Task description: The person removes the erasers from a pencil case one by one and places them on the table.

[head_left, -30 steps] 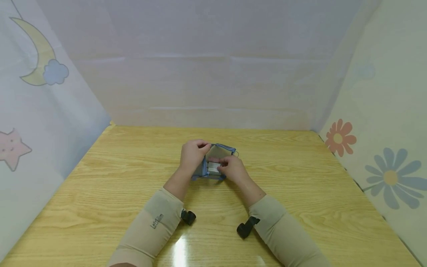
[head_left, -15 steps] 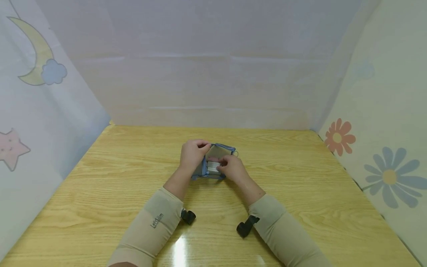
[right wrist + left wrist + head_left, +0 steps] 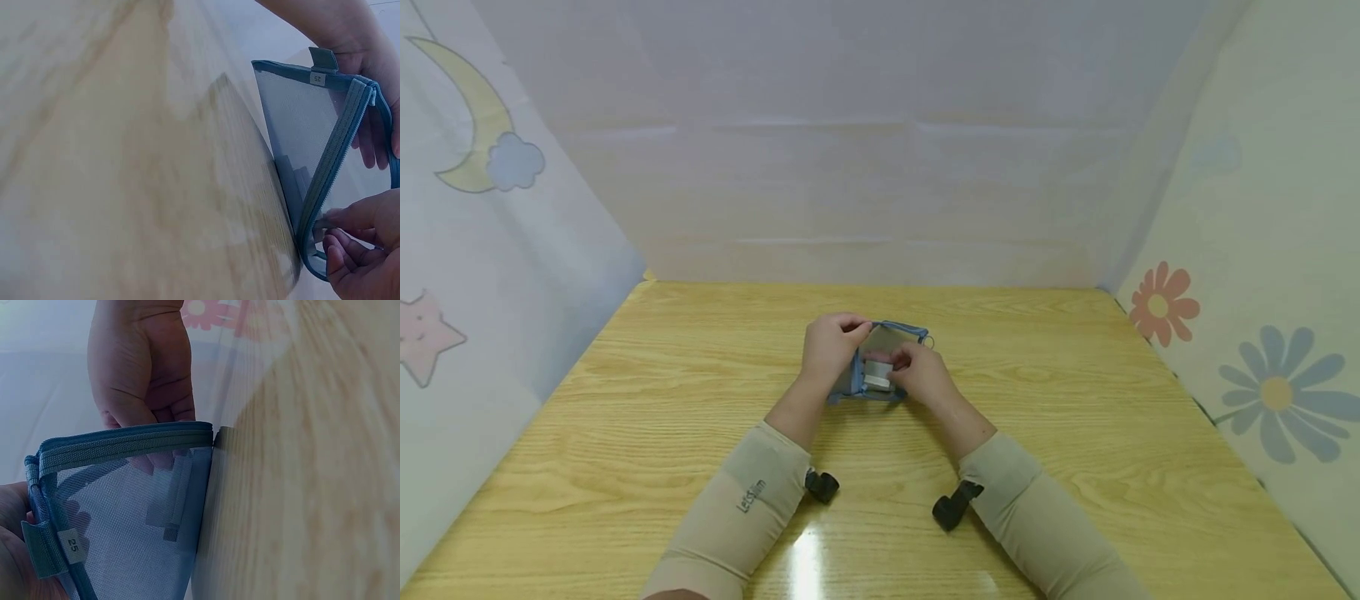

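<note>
flowered wall [image 3: 1285, 233] beside wooden table [image 3: 1075, 375]

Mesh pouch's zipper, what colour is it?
The zipper is teal-blue, clearest in the right wrist view.

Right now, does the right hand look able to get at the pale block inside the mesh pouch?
Most likely yes: the mesh pouch is unzipped, the left hand holds its rim, and the right hand reaches into the open mouth, apparently pinching the pale block.
</note>
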Available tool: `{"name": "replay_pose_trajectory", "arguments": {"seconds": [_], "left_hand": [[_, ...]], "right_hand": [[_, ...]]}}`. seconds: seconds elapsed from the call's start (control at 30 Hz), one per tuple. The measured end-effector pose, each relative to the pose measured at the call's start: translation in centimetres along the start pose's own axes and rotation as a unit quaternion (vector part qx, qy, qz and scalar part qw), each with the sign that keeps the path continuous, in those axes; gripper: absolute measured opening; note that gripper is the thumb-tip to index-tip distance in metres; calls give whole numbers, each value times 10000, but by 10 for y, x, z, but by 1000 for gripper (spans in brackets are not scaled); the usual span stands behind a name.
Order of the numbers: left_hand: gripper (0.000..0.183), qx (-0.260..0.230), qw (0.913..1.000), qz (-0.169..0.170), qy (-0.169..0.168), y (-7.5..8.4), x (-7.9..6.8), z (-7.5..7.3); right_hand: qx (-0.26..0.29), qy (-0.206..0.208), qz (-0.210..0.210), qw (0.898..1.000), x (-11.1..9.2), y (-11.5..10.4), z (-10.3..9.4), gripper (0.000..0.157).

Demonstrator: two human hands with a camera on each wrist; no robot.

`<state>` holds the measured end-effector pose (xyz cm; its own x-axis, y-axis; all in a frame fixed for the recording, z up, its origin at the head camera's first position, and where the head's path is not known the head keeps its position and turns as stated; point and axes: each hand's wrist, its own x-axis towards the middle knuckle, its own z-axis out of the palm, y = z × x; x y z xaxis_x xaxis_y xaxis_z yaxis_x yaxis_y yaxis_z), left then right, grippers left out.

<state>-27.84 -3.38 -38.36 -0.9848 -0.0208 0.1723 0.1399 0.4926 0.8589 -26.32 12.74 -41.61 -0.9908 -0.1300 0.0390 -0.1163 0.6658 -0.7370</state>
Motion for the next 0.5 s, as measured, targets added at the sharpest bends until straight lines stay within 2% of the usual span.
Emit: {"name": "replay_pose_trajectory", "arguments": {"seconds": [0.17, 0.5], "left_hand": [[17, 11, 10000, -6, -26, -1, 0, -1], [16, 24, 10000, -17, -29, 0, -1, -1]], "right_hand": [[51, -120, 78, 9999, 1, -1, -4, 16], [-220, -292, 49, 9993, 1, 1, -6, 6]]}}
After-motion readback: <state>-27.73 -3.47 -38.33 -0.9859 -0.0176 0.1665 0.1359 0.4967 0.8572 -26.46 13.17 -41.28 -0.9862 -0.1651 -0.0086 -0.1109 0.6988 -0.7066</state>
